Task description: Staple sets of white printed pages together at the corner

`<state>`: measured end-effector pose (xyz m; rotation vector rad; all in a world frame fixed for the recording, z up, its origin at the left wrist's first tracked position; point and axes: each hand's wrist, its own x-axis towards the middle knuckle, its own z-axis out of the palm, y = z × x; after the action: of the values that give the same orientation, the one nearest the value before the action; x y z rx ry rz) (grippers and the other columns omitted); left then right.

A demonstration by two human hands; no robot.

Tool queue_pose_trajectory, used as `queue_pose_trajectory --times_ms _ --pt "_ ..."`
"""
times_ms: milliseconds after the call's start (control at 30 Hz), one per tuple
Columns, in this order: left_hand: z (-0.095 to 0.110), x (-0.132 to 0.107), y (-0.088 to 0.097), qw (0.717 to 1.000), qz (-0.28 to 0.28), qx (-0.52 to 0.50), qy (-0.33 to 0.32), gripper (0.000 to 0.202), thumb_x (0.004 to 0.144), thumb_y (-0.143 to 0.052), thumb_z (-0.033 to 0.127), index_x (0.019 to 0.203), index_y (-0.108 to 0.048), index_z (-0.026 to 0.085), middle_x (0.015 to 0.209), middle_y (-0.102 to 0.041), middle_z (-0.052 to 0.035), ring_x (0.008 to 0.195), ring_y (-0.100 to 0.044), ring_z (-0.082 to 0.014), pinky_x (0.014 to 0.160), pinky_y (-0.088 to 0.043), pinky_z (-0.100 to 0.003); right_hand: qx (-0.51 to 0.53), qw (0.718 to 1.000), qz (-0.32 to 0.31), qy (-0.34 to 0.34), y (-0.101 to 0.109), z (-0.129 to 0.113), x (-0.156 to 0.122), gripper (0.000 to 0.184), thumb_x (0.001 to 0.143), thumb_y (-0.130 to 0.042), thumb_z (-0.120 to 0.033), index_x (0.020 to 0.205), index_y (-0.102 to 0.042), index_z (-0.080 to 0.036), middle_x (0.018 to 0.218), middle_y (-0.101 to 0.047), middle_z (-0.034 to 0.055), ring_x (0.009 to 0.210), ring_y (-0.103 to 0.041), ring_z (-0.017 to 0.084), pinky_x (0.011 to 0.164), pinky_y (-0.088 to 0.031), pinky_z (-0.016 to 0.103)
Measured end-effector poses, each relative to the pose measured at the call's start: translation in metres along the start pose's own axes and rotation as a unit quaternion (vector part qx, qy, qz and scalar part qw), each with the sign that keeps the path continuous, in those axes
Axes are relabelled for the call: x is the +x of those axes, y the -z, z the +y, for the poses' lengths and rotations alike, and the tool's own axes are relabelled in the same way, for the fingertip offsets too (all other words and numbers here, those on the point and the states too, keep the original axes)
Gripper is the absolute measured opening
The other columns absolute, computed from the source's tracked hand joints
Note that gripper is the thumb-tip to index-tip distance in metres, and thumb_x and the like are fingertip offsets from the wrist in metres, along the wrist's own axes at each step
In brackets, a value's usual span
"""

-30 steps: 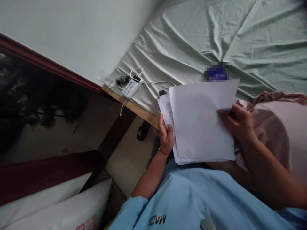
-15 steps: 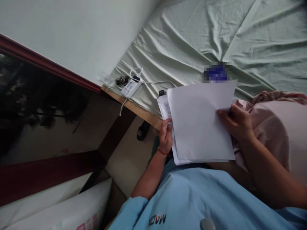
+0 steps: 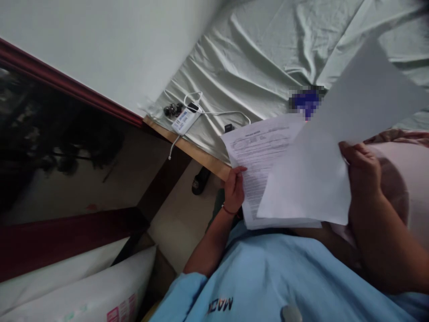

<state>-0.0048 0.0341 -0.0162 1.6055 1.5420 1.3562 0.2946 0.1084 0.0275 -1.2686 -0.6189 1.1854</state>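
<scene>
My left hand (image 3: 234,190) pinches the left edge of a stack of printed papers (image 3: 256,156), thumb on top. The stack rests above my lap, its top page covered in lines of text too small to read. In my right hand (image 3: 363,167) is a blank white sheet (image 3: 321,161), gripped by its right edge between thumb and fingers. That sheet is tilted and hangs over the right part of the stack, hiding much of the printed page. Its far end reaches over the bed.
A pale green sheet (image 3: 261,62) covers the bed. Near its wooden edge lie a white power strip (image 3: 186,121), a cable and a dark bunch of small items (image 3: 172,109). A blurred blue object (image 3: 305,100) lies beyond the papers. White sacks (image 3: 87,286) stand at lower left.
My right hand has moved right and turned the blank sheet away from the stack, uncovering the printed page. My left hand stays on the stack's left edge.
</scene>
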Motion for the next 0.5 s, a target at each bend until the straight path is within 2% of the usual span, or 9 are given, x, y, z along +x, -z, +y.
queue_pose_trajectory --times_ms 100,167,267,333,400,500 --pt "-0.002 -0.001 -0.001 1.000 -0.016 -0.013 0.009 0.032 0.113 -0.046 0.039 0.120 -0.071 0.020 0.112 -0.074 -0.0084 0.101 -0.070 -0.0203 0.089 -0.056 -0.037 -0.010 0.999 -0.031 0.010 0.002 -0.002 0.003 0.023 0.064 -0.084 -0.038 0.074 -0.068 -0.025 0.090 -0.076 0.0061 0.079 -0.069 0.024 0.067 -0.053 0.037" --pt "-0.003 -0.001 -0.001 0.999 -0.031 -0.007 0.011 0.031 0.111 -0.051 0.040 0.122 -0.072 0.020 0.115 -0.075 -0.0088 0.104 -0.071 -0.0211 0.090 -0.057 -0.039 -0.020 0.998 -0.042 0.031 0.005 -0.001 0.006 0.029 0.067 -0.084 -0.044 0.069 -0.062 -0.025 0.084 -0.073 0.0056 0.075 -0.067 0.024 0.066 -0.053 0.038" --pt "-0.002 -0.001 0.000 0.999 -0.040 0.015 0.027 0.028 0.105 -0.062 0.040 0.122 -0.073 0.020 0.116 -0.076 -0.0091 0.107 -0.072 -0.0230 0.094 -0.058 -0.041 -0.002 0.998 -0.045 0.034 0.010 0.002 0.010 0.043 0.064 -0.089 -0.048 0.062 -0.053 -0.026 0.068 -0.059 0.0010 0.064 -0.059 0.020 0.066 -0.055 0.039" --pt "-0.001 0.000 0.001 0.998 -0.047 0.021 0.031 0.026 0.103 -0.064 0.037 0.121 -0.074 0.021 0.114 -0.077 -0.0082 0.103 -0.073 -0.0226 0.090 -0.059 -0.039 0.017 0.999 -0.044 0.016 0.012 0.003 0.011 0.045 0.062 -0.092 -0.048 0.062 -0.052 -0.027 0.065 -0.054 -0.0001 0.062 -0.058 0.020 0.070 -0.057 0.040" --pt "0.000 0.001 0.000 0.998 -0.058 0.014 0.021 0.025 0.104 -0.061 0.033 0.120 -0.075 0.021 0.109 -0.078 -0.0071 0.097 -0.074 -0.0210 0.085 -0.060 -0.037 0.021 0.999 -0.037 0.005 0.010 0.001 0.010 0.039 0.064 -0.091 -0.047 0.067 -0.057 -0.027 0.074 -0.064 0.0038 0.070 -0.065 0.024 0.074 -0.058 0.043" --pt "0.002 0.003 -0.001 0.998 -0.063 0.003 0.004 0.024 0.104 -0.058 0.028 0.118 -0.077 0.021 0.105 -0.079 -0.0053 0.092 -0.074 -0.0191 0.081 -0.060 -0.034 0.036 0.998 -0.042 0.000 0.006 -0.001 0.004 0.029 0.071 -0.086 -0.045 0.073 -0.064 -0.026 0.105 -0.075 0.0115 0.090 -0.072 0.030 0.077 -0.058 0.047"
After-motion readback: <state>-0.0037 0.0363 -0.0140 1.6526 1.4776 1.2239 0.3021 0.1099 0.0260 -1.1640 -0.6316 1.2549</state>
